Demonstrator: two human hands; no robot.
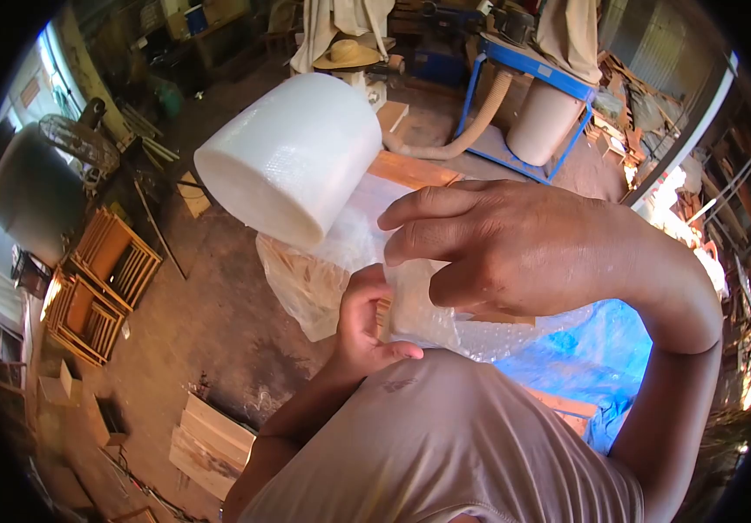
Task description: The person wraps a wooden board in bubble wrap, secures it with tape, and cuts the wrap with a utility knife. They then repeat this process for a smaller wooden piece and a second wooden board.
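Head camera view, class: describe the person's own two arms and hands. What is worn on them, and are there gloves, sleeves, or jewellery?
Both hands are bare: no gloves, and no rings visible on the fingers that show. The left hand and right hand lead into bare forearms, with no watch or bracelet visible. No sleeves reach the forearms; only a light beige shirt on the torso is visible.

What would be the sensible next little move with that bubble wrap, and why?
Probably pull more sheet off the bubble wrap roll: the right hand and the left hand both pinch the loose bubble wrap sheet close to the roll, with little drawn free.
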